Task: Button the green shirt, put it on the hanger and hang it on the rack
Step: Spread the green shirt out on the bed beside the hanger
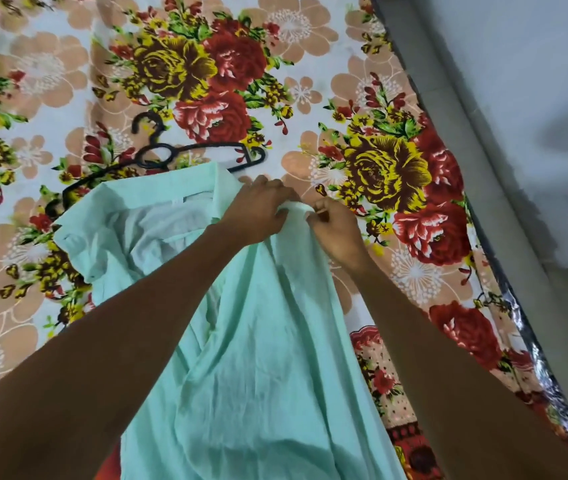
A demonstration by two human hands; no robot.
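With both arms outstretched, the left hand [258,211] and right hand [336,230] each grip, fingers pinched, the green shirt [258,358] at its top edge.

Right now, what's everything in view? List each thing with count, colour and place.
green shirt: one, mint green, spread on the bed sheet, collar end farthest from the camera.
hanger: one, black, on the sheet at the collar, partly under the shirt.
bed sheet: one, floral red, yellow and peach on white, under everything.
wall: grey-white, along the right.
left hand: one, fingers gripping the shirt's top edge.
right hand: one, fingers pinching the same edge beside it.
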